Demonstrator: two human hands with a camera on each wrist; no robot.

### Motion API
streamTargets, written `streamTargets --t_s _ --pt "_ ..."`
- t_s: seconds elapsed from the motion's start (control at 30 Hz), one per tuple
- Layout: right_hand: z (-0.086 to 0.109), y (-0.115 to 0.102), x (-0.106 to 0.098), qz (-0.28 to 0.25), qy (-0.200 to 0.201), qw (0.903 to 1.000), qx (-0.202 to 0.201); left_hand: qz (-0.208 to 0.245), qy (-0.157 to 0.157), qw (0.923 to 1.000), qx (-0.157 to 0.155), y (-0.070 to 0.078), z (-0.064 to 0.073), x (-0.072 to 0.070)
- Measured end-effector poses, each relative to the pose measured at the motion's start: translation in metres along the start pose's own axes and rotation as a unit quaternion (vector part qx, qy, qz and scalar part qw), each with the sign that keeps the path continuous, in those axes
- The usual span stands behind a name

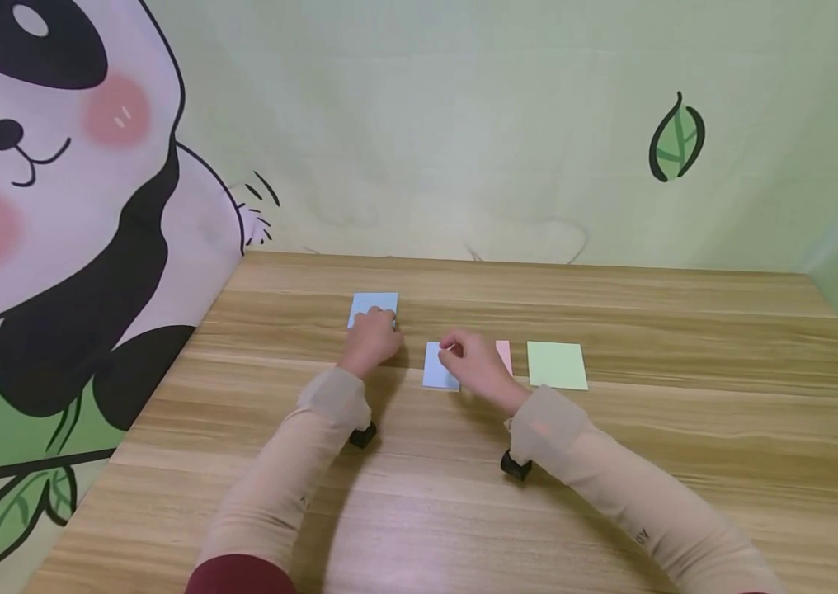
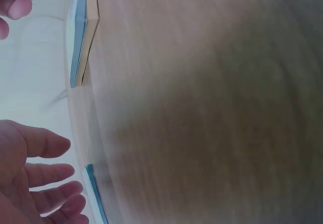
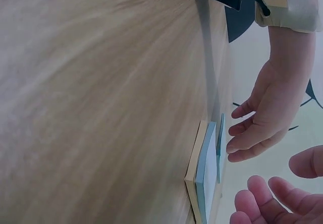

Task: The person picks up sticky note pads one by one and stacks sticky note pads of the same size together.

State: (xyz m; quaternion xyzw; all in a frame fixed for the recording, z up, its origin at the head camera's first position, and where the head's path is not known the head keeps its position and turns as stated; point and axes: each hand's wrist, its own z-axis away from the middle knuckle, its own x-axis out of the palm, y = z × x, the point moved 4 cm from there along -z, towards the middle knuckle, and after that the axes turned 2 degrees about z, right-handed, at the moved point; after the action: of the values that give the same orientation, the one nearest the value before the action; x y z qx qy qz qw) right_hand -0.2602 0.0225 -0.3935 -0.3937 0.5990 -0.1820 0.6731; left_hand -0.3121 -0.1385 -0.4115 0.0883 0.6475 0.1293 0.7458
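Fingers of your left hand (image 1: 372,340) bend loosely, gripping nothing — hand at far blue pad (image 1: 377,300), contact unclear. Your right hand (image 1: 480,365), thumb and fingers parted, holds nothing; hovers over nearer blue pad (image 1: 436,369). Farther right — pink pad (image 1: 504,357), partly hidden, then green pad (image 1: 557,365). All lie on wooden table (image 1: 404,511).

A surface (image 1: 686,462) with wood grain is seen, and it is backed by a pale green wall (image 1: 419,140). On its left part, a large panda (image 1: 85,186) with pink cheeks is pictured; farther right, a single green leaf (image 1: 677,144) is outlined in thick black.
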Motion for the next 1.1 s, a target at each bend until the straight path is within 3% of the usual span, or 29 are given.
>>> streamTargets --t_s 0.23,0.7,1.1 --pt "0.001 0.003 0.003 -0.003 -0.019 0.9998 0.007 -0.015 -0.018 0.9997 -0.005 0.002 0.004 0.002" --pt "0.003 0.002 0.004 -0.007 -0.023 0.9997 0.004 -0.037 -0.008 0.9992 0.016 0.004 0.010 -0.001" --pt "0.003 0.003 0.006 -0.009 -0.030 0.9995 0.004 -0.035 0.017 0.9972 0.063 0.000 0.016 0.002"
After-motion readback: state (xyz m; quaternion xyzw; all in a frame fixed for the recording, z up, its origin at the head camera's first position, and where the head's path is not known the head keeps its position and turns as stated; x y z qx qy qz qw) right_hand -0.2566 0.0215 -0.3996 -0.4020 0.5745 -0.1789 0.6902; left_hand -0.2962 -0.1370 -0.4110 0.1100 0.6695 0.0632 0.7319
